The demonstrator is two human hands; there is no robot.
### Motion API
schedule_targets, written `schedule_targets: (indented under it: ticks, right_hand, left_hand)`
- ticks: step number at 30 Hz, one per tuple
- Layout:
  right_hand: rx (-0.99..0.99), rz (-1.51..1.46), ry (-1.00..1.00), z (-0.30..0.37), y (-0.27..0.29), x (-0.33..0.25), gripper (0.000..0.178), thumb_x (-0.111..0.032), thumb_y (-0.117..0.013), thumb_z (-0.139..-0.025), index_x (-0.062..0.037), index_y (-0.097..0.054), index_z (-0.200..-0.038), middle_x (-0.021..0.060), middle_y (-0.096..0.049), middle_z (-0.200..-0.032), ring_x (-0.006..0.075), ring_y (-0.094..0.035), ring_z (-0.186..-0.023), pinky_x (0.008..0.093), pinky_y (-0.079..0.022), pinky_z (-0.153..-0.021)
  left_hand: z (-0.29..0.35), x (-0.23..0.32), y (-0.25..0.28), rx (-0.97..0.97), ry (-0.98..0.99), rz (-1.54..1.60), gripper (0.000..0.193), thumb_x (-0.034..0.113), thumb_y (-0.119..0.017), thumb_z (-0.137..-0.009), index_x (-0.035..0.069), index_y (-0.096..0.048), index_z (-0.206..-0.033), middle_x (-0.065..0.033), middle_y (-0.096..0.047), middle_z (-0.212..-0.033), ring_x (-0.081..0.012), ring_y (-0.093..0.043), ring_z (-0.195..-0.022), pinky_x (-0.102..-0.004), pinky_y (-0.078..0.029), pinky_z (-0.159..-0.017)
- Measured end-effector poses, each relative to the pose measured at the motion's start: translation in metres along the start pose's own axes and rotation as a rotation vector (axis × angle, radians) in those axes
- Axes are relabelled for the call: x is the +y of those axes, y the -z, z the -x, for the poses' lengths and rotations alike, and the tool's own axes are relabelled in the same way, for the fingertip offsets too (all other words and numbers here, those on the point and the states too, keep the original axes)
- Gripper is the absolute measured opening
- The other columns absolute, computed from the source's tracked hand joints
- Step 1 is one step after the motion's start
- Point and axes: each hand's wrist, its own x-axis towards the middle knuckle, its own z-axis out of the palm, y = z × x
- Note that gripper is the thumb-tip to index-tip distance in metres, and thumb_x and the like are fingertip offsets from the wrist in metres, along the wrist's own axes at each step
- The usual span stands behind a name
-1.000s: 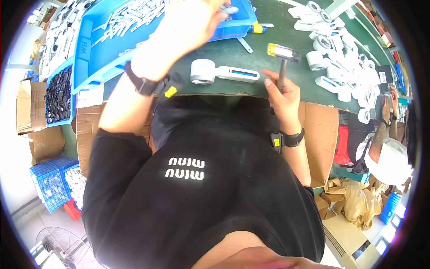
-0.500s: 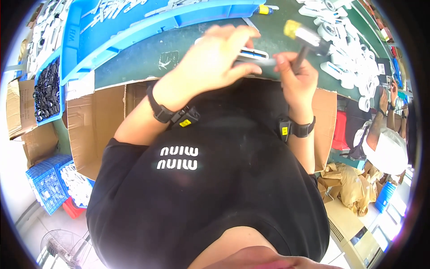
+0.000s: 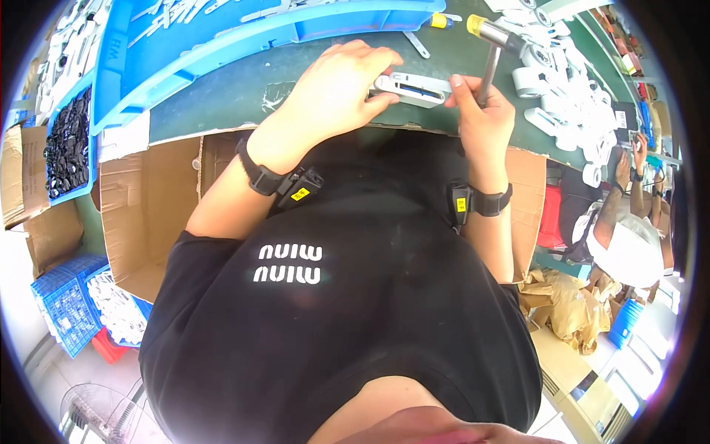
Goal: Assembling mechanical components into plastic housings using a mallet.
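My left hand point(image 3: 329, 90) is closed on one end of a long white plastic part point(image 3: 433, 83) with a dark slot along its middle. It is held above the green worktable point(image 3: 229, 96). My right hand point(image 3: 486, 126) grips the handle of a hammer point(image 3: 494, 33) with a yellow face and a metal head; the head points up and away from the part. The thumb and forefinger of that hand are at the part's right end, seemingly touching it. My left palm hides the part's left end.
A blue tray point(image 3: 296, 28) with white strips stands at the far left, beside a blue bin of black pieces point(image 3: 68, 144). White parts point(image 3: 551, 85) are heaped on the right. A yellow-and-blue object point(image 3: 440, 21) and a light strip point(image 3: 416, 44) lie behind. A co-worker's arm point(image 3: 612, 211) shows at right.
The hammer has shifted slightly up and is no longer blurred. The white part has turned so its slotted face shows more clearly. My left hand has moved slightly left.
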Motion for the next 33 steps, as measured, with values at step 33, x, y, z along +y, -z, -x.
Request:
schedule_targets:
  ticks: [33]
  right_hand:
    - [-0.132, 0.448, 0.139, -0.002, -0.005, -0.003, 0.03, -0.027, -0.078, -0.099, 0.0013, -0.073, -0.09, 0.0109, -0.057, -0.063, 0.0171, -0.048, -0.058, 0.0374, -0.044, -0.058]
  left_hand:
    - [-0.002, 0.01, -0.01, 0.028, -0.023, -0.168, 0.02, 0.018, -0.081, -0.089, 0.002, -0.072, -0.095, -0.0146, -0.073, -0.093, -0.037, -0.071, -0.092, -0.0455, -0.057, -0.088]
